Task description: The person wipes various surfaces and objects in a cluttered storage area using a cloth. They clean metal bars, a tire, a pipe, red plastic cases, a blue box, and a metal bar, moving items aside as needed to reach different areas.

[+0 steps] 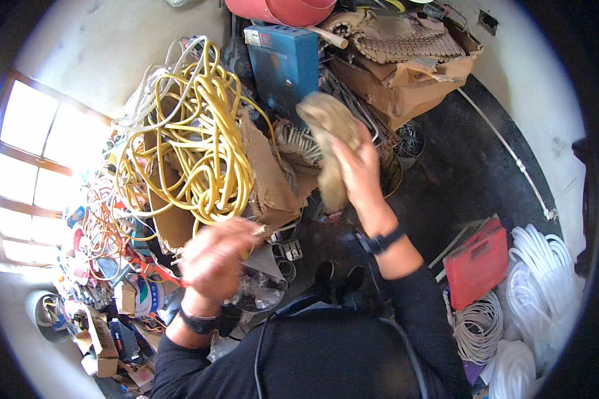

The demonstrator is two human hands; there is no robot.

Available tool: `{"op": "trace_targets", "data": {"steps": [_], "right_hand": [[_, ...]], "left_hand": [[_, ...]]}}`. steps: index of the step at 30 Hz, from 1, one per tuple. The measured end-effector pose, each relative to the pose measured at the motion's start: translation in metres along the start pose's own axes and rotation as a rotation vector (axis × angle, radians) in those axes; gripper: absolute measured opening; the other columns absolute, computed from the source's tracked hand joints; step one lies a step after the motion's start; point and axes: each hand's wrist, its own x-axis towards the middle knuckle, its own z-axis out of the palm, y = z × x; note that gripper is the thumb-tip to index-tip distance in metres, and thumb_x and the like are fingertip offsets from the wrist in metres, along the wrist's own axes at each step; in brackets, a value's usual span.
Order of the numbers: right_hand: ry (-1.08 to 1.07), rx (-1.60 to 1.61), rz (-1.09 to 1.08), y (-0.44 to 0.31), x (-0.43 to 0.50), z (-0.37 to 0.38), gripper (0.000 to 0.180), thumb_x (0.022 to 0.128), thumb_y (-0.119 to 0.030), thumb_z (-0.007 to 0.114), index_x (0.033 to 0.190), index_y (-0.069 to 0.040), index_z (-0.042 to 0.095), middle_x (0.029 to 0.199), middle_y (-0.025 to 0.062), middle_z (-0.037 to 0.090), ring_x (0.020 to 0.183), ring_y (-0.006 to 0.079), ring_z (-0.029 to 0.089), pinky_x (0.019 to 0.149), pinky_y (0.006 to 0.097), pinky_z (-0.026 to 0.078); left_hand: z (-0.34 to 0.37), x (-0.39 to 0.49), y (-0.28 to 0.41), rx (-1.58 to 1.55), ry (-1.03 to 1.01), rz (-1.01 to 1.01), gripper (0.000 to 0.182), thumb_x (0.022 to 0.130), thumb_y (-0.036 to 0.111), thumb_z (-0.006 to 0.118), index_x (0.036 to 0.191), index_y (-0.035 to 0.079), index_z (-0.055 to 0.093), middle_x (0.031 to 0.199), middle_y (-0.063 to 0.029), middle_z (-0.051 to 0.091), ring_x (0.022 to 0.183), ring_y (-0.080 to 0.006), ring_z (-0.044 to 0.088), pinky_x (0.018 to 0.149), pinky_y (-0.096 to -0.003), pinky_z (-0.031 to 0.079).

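Note:
My right hand [362,172] grips a limp tan-brown cloth item [327,119], perhaps a work glove or rag; motion blurs it. It is raised in front of a blue case [282,65]. My left hand [219,257] is blurred at the near edge of an open cardboard box [267,174], its fingers bent. Whether it holds anything small I cannot tell. Over that box lies a tangled coil of yellow cable or hose [219,154], with loops of white cable [152,95] at its far left side.
Behind stand a red plastic tub [284,10] and a torn cardboard box [404,90] topped by a beaded seat mat [404,37]. On the right are a red case [476,264], a grey cable coil [479,326] and white tubing [539,264]. Clutter fills the left below a window [35,159].

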Motion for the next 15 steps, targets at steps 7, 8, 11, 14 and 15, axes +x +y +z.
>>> {"op": "trace_targets", "data": {"steps": [7,8,11,14,15], "right_hand": [[-0.181,-0.147,0.098,0.044,0.016,0.089,0.039,0.095,-0.015,0.065,0.131,-0.005,0.055,0.124,0.0118,0.065,0.114,0.0227,0.061,0.099,0.0319,0.047],[-0.159,-0.178,0.035,0.05,-0.006,0.088,0.04,0.095,-0.012,0.063,0.133,-0.005,0.054,0.126,0.014,0.064,0.117,0.0232,0.06,0.1,0.0327,0.045],[-0.199,-0.339,0.09,0.054,-0.064,0.058,0.043,0.094,-0.003,0.057,0.137,-0.003,0.049,0.127,0.0179,0.062,0.121,0.0217,0.057,0.101,0.0337,0.044],[-0.202,-0.412,0.244,0.04,-0.095,0.029,0.041,0.093,0.001,0.056,0.134,-0.002,0.052,0.123,0.0154,0.065,0.116,0.0192,0.059,0.097,0.0323,0.046],[-0.21,-0.363,0.536,0.03,-0.098,0.016,0.04,0.093,0.001,0.057,0.133,-0.002,0.053,0.123,0.0147,0.065,0.115,0.0189,0.06,0.096,0.0323,0.046]], "left_hand": [[-0.059,-0.045,-0.066,0.911,0.268,-0.486,0.054,0.096,0.023,0.06,0.144,0.003,0.045,0.144,-0.024,0.046,0.134,-0.037,0.044,0.111,-0.0467,0.034],[-0.06,-0.052,-0.076,0.853,0.317,-0.554,0.054,0.097,0.024,0.06,0.144,0.002,0.045,0.144,-0.024,0.046,0.134,-0.0373,0.044,0.111,-0.0465,0.034],[-0.055,-0.07,-0.098,0.82,0.361,-0.619,0.053,0.098,0.025,0.06,0.143,-0.001,0.045,0.143,-0.023,0.047,0.132,-0.0365,0.046,0.11,-0.0443,0.036],[-0.053,-0.076,-0.108,0.57,0.542,-0.617,0.046,0.096,0.011,0.06,0.14,0.0,0.05,0.142,-0.0207,0.049,0.133,-0.0329,0.046,0.112,-0.0421,0.035],[-0.053,-0.076,-0.109,0.618,0.507,-0.585,0.047,0.095,0.01,0.06,0.14,0.001,0.05,0.142,-0.0203,0.05,0.133,-0.0322,0.046,0.112,-0.0419,0.033]]}}
